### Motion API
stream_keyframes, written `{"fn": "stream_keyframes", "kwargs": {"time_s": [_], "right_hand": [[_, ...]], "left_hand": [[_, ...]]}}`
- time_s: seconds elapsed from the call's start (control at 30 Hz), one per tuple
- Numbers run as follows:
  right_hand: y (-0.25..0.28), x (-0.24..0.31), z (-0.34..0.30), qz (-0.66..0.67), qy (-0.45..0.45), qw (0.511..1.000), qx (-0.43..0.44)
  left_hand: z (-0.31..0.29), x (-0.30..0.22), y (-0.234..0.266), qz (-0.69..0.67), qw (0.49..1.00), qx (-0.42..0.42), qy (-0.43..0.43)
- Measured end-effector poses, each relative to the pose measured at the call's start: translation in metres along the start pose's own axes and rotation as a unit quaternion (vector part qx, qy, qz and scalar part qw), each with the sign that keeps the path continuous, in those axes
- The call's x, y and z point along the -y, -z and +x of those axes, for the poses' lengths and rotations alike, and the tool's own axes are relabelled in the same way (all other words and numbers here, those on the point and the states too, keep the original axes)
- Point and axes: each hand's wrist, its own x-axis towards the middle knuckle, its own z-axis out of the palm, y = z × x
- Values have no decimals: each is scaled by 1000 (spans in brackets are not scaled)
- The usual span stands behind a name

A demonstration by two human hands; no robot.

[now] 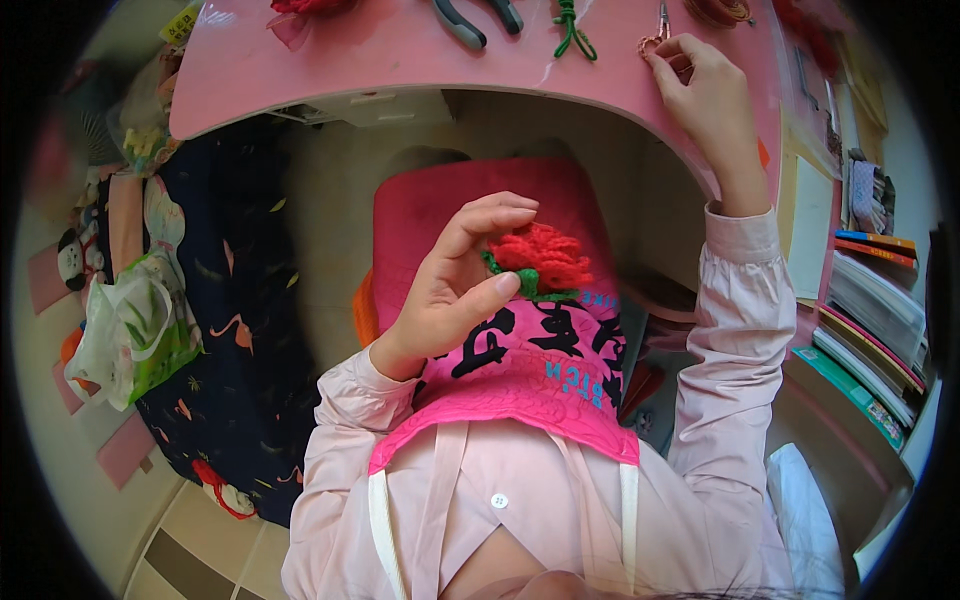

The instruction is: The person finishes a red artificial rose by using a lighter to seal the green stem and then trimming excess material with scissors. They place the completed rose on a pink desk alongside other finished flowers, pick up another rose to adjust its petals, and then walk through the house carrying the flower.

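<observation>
My left hand (465, 275) is closed around a red crocheted flower (545, 255) with green yarn leaves (535, 288) at its base, held above my lap. Its thumb presses near the leaves and the fingers curl behind the petals. At the far right of the pink table (350, 65), my right hand (705, 85) pinches the looped, copper-coloured handle of small scissors (655, 42). The scissors' blades point away from me toward the top edge of the view.
Pliers (465, 25) with dark handles, a knotted green cord (572, 35) and red material (300, 8) lie on the table. A pink patterned apron (510, 375) covers my lap. Books and folders (870, 320) stand at right; a plastic bag (140, 320) is at left.
</observation>
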Motion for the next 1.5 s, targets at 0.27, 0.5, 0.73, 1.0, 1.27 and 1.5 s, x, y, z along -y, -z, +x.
{"fn": "stream_keyframes", "kwargs": {"time_s": [0.27,0.5,0.73,1.0,1.27,1.5], "right_hand": [[23,-9,31,-20,-95,985,143],[34,-11,1,130,-12,980,147],[82,93,-207,593,-359,519,499],[78,93,-184,683,-179,546,452],[53,112,-167,692,-105,585,410],[53,111,-168,692,-121,586,404]], "left_hand": [[-2,7,4,-63,997,31,-38],[-3,12,-4,-34,998,-45,-36],[-2,14,8,-132,990,-21,-39],[0,11,0,-85,996,-20,-15],[-2,17,-4,-177,982,17,-63],[-2,18,-6,-174,982,24,-68]]}}
